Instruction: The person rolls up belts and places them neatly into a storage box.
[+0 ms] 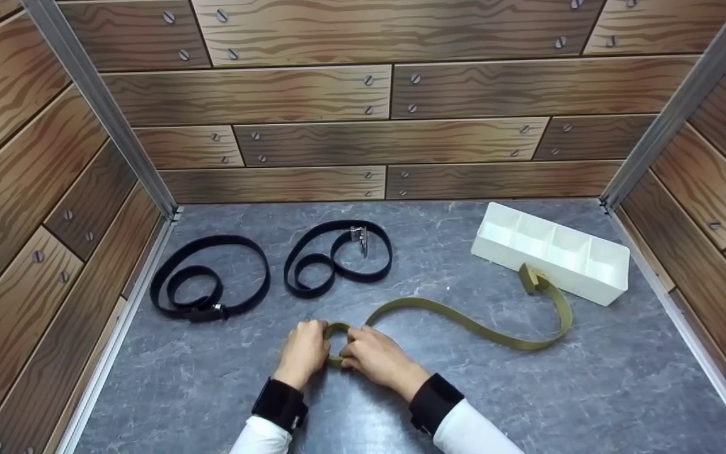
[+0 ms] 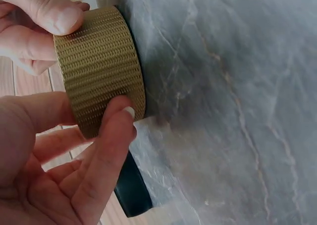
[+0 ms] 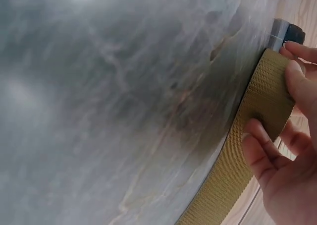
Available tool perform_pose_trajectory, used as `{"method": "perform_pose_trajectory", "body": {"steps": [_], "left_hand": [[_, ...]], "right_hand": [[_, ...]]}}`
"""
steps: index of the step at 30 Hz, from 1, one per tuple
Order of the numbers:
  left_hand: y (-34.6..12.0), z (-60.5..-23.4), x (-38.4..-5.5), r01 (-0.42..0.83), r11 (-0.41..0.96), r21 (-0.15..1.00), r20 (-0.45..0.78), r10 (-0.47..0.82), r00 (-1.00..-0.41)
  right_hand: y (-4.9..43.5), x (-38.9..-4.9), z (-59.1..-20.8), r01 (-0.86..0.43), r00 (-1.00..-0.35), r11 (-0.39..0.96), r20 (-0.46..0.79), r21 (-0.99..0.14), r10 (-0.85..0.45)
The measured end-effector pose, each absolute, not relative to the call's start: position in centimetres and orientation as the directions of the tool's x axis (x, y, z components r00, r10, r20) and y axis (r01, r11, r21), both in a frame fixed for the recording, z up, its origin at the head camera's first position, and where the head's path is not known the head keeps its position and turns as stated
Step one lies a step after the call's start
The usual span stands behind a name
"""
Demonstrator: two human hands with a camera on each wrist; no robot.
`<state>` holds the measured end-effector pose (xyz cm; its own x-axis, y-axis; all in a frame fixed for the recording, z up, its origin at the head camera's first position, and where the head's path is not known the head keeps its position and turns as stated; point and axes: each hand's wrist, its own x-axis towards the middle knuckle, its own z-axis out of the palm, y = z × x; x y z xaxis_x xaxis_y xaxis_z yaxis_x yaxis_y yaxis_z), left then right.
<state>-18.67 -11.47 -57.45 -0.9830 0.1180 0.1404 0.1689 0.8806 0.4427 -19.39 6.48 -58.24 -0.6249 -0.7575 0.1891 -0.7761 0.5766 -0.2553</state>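
Note:
An olive webbing belt (image 1: 464,320) lies on edge on the grey tabletop, its near end rolled into a small round loop (image 1: 334,361). My left hand (image 1: 303,350) grips the loop's left side. On its right side, my right hand (image 1: 379,359) pinches the strap between thumb and fingers. The ribbed weave of the belt (image 2: 99,66) shows between both hands in the left wrist view. From the right hand (image 3: 287,175) the strap (image 3: 228,175) runs off below in the right wrist view. Its far end, with an olive buckle (image 1: 530,277), is by the white tray.
Two black belts, one coiled at left (image 1: 262,296) and one at centre (image 1: 391,252) with a silver buckle (image 1: 360,238), lie beyond my hands. At the back right stands a white tray (image 1: 527,257) with several compartments. Wood-patterned walls (image 1: 312,94) enclose the tabletop.

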Motion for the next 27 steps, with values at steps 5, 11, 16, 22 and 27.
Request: {"method": "perform_pose_trajectory", "body": {"steps": [5,11,16,22,27], "left_hand": [[-11.7,-57.6,-18.9,0.202,0.879,0.432,0.149,0.151,-0.977],[-11.6,-57.7,-18.9,0.174,0.887,0.428,0.13,0.13,-0.983],[-11.1,-57.6,-18.8,0.071,0.866,0.494,0.086,0.033,-0.996],[-10.9,-57.5,-19.1,0.084,0.848,0.524,0.09,0.043,-0.995],[-10.9,-57.4,-19.4,0.151,0.866,0.477,0.124,0.104,-0.987]], "right_hand": [[7.5,-20.2,-57.7,-0.743,-0.65,0.576,0.161,-0.341,-0.742],[7.3,-20.4,-57.9,-0.728,-0.657,0.567,0.154,-0.386,-0.738],[6.7,-19.9,-58.1,-0.712,-0.692,0.615,0.185,-0.339,-0.698],[6.8,-20.0,-57.9,-0.71,-0.691,0.615,0.173,-0.343,-0.702],[7.4,-20.5,-57.4,-0.706,-0.679,0.596,0.128,-0.383,-0.723]]}}
